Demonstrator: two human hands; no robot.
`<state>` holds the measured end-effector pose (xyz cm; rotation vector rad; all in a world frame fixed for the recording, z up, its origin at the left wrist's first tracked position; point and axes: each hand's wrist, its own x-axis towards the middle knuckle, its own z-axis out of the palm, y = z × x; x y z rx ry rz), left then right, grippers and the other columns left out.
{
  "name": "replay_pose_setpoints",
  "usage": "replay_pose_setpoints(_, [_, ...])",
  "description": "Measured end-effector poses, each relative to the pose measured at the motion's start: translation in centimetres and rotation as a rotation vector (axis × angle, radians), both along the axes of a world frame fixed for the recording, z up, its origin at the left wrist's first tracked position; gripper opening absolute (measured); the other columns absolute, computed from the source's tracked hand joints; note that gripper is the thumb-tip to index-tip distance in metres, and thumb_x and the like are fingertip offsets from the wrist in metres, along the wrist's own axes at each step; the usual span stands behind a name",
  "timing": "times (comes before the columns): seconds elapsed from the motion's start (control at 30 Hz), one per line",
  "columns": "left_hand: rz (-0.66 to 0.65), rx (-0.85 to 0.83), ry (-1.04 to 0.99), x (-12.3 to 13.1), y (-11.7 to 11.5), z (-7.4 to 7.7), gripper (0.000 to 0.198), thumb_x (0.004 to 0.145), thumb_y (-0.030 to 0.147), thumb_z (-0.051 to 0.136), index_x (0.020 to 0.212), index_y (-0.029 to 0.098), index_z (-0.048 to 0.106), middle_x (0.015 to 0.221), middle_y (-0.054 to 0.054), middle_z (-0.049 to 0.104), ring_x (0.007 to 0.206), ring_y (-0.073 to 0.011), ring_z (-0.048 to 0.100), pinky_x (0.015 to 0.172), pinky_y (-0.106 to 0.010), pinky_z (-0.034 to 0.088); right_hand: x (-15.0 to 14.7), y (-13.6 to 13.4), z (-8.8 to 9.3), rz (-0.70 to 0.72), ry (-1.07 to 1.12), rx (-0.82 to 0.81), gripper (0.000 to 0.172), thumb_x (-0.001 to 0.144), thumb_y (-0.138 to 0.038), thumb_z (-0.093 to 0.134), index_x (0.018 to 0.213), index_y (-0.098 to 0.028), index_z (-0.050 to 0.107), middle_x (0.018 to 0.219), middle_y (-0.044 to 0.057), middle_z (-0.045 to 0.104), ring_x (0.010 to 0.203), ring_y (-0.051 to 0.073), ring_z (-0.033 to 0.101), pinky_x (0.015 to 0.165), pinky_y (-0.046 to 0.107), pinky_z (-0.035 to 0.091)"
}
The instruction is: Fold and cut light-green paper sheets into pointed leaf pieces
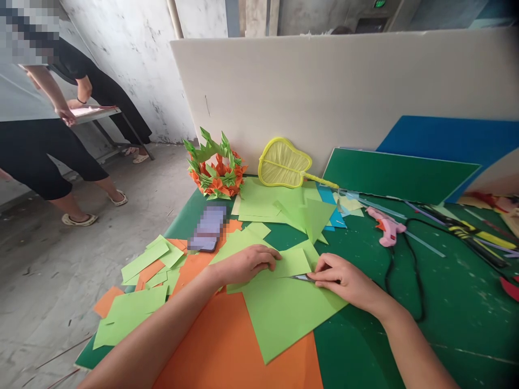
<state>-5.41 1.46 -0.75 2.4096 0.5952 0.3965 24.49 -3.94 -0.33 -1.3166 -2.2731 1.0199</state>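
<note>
My left hand [254,263] presses down on light green paper with its fingers curled. Pinched in the fingers of my right hand [338,276] is a pointed metal blade [300,277]; its handle is hidden in my grip. The blade's tip lies at the edge of a smaller green piece [294,262]. Beneath it, a large green sheet [287,319] overlaps an orange sheet [227,346]. A folded green paper [320,216] rests just beyond my hands.
Cut green pieces [133,310] and a phone [208,229] lie at left. Behind stand an orange-green folded-paper ring [219,178] and a yellow fan [284,162]. A pink glue gun [387,227] with a black cord is at right. Two people work at another table [97,113].
</note>
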Motion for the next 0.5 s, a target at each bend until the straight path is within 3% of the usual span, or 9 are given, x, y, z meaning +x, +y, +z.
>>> replay_pose_setpoints(0.5, [0.020, -0.014, 0.017, -0.1, 0.0, -0.3, 0.028, 0.098, 0.014, 0.038, 0.113, 0.023, 0.061, 0.130, -0.006, 0.058, 0.118, -0.0179, 0.054, 0.104, -0.033, 0.041, -2.0, -0.2, 0.2, 0.084, -0.046, 0.150, 0.021, 0.096, -0.026, 0.052, 0.104, -0.023, 0.071, 0.089, 0.007, 0.054, 0.092, 0.024, 0.053, 0.070, 0.033, 0.045])
